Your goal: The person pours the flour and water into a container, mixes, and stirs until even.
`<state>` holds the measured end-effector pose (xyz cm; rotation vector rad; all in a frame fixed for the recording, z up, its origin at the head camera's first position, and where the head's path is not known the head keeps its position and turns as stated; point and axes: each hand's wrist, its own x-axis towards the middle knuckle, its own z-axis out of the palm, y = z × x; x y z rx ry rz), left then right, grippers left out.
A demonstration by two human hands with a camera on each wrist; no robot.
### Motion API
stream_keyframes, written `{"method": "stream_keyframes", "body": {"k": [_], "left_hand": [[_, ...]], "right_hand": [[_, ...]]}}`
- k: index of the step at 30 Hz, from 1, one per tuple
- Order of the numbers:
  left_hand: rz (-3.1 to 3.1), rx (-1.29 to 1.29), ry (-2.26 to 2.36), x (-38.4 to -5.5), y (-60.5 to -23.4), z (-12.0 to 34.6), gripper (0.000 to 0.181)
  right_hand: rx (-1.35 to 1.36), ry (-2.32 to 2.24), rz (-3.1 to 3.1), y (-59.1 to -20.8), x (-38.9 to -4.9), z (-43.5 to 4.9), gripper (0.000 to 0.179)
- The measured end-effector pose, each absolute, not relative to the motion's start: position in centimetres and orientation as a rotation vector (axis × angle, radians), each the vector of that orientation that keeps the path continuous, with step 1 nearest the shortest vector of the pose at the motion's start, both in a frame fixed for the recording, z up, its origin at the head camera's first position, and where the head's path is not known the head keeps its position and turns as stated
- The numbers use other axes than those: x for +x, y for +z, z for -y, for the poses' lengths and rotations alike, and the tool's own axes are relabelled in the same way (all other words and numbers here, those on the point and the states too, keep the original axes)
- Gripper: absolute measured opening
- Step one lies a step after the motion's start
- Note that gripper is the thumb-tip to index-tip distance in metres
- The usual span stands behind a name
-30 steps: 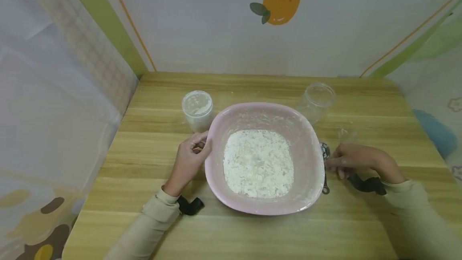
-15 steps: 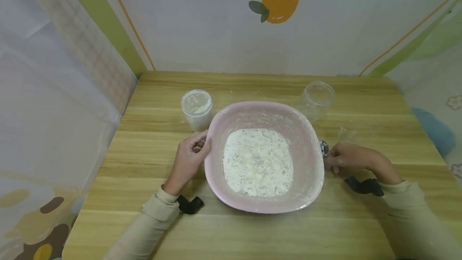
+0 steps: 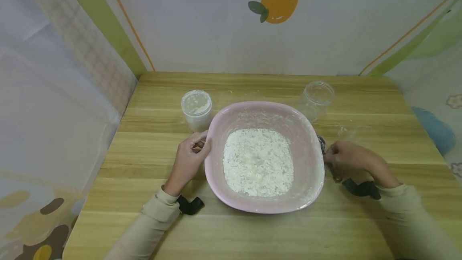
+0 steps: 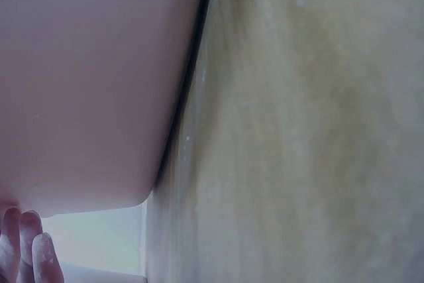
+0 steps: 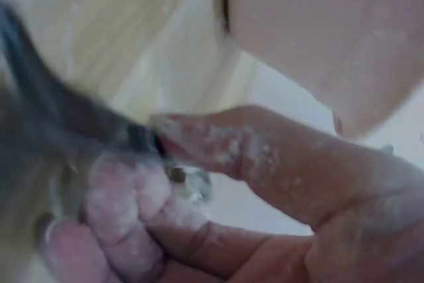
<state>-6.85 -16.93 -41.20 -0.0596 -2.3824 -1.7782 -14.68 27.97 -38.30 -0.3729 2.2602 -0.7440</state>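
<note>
A pink basin (image 3: 315, 163) stands on the wooden table, with white flour (image 3: 258, 159) across its bottom and smears on its inner walls. At its left side my left hand (image 3: 189, 159) holds the rim, thumb on the edge; the left wrist view has its floury fingers (image 4: 45, 256) against the outer wall. Just right of the basin, my right hand (image 3: 348, 157) pinches a small spoon with a dark handle (image 5: 86, 120) between thumb and fingers. The spoon's metal head (image 3: 321, 143) shows partly beside the basin. Flour coats the right fingertips.
Behind the basin to the left stands a clear jar (image 3: 196, 111) with flour in it. A second clear jar (image 3: 317, 99) stands at the back right. Flour specks dot the wooden table (image 3: 252, 236). A printed cloth (image 3: 223, 31) hangs behind it.
The right hand has shifted slightly left toward the basin, and the spoon has turned in its fingers, its handle end swinging right. The left hand and the basin stay put.
</note>
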Motion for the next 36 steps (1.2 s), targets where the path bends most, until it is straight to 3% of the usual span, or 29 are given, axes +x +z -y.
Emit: {"method": "stream_keyframes", "body": {"k": [7, 14, 20, 25, 36], "left_hand": [[2.398, -0.045, -1.769, -6.7, -41.1, 16.8, 0.031], [2.397, -0.068, -1.752, -6.8, -41.1, 17.0, 0.031], [2.394, -0.076, -1.747, -6.9, -41.1, 16.9, 0.030], [2.394, -0.085, -1.750, -6.8, -41.0, 16.9, 0.031], [2.397, -0.074, -1.752, -6.8, -41.1, 16.9, 0.031]], "right_hand": [[-0.439, -0.780, -2.463, -36.2, -15.7, -30.8, 0.037], [-0.320, -0.842, -2.766, -32.1, -15.0, -31.2, 0.039], [-0.629, -0.781, -2.583, -29.8, -14.0, -27.0, 0.022], [-0.868, -0.617, -2.450, -29.3, -13.8, -23.4, 0.019], [-0.953, -0.211, -2.550, -30.6, -16.5, -17.8, 0.026]]}}
